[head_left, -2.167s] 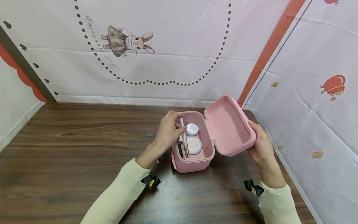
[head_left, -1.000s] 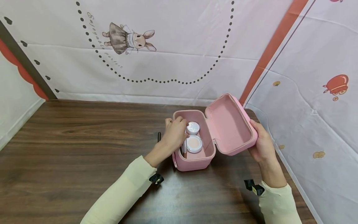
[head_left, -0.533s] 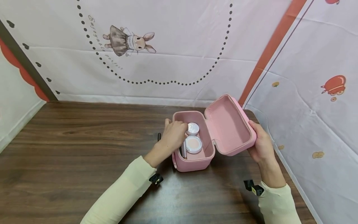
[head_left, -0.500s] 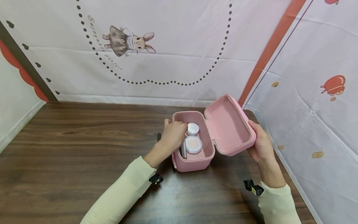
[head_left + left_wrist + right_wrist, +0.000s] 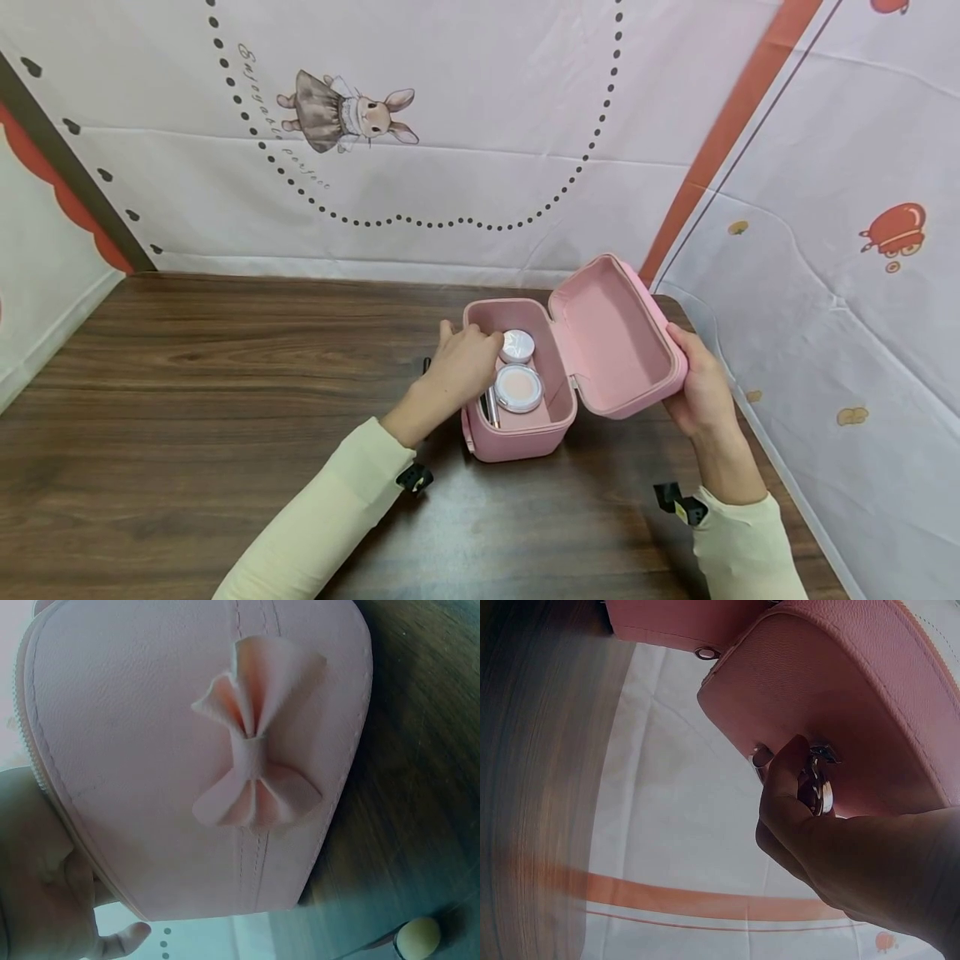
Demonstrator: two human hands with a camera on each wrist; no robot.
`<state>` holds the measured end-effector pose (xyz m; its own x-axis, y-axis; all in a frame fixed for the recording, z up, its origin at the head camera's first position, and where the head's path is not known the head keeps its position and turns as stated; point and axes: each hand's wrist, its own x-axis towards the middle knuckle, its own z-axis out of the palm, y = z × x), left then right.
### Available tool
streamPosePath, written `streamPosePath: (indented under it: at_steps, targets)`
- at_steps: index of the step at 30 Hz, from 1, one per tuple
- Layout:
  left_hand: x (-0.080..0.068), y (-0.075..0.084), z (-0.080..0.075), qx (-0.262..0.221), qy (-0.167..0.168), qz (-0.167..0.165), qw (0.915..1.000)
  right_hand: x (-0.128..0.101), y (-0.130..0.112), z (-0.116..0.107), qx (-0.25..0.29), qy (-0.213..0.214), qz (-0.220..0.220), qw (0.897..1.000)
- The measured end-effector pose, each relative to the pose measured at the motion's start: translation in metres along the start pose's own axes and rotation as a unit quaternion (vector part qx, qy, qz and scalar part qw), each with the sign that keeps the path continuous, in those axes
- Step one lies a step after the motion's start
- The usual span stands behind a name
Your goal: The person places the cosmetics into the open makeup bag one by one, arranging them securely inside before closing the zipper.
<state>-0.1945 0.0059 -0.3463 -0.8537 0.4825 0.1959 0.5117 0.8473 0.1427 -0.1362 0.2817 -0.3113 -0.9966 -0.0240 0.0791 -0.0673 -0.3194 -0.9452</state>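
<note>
A pink cosmetic case (image 5: 517, 446) stands with its lid (image 5: 611, 333) raised to the right. Inside it are a white round jar (image 5: 517, 346), a round compact (image 5: 519, 388) and, along the left wall, a slim silver tube (image 5: 492, 407) beside a dark one. My left hand (image 5: 461, 367) reaches over the left rim, its fingertips hidden inside; I cannot tell whether they grip the tube. In the left wrist view that hand hangs over the zipped rim, above a pink bow (image 5: 255, 742). My right hand (image 5: 701, 379) holds the lid, fingers curled at its metal-ringed handle (image 5: 817, 787).
The case rests on a dark wooden table (image 5: 262, 400) near its back right. A dark stick (image 5: 427, 364) lies left of the case, partly behind the left hand. A round cream-coloured end (image 5: 418, 937) shows in the left wrist view. Printed cloth (image 5: 480, 125) hangs behind and to the right.
Earlier my left hand pinched the silver tube over the case; now it is lower and further right, and the tube lies by the left wall. My right hand keeps the lid raised.
</note>
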Motion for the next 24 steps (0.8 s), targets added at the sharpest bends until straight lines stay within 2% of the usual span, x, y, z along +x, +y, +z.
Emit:
streamPosePath:
  at_steps: [10,16,21,24]
  targets:
    - [-0.001,-0.003,0.003,-0.038,0.036,0.011,0.9986,-0.001,0.0,0.001,-0.003,0.006,-0.003,1.0]
    - [-0.002,-0.006,0.002,-0.091,0.04,0.014,0.995,0.0,0.0,0.002,-0.001,0.006,-0.004,1.0]
    - [-0.005,-0.012,-0.002,-0.158,0.044,0.034,0.9859,-0.001,0.0,0.002,0.002,0.002,-0.005,1.0]
    - [-0.008,-0.017,-0.008,-0.2,0.073,0.06,0.9753,-0.001,-0.001,0.001,0.003,-0.004,-0.004,1.0]
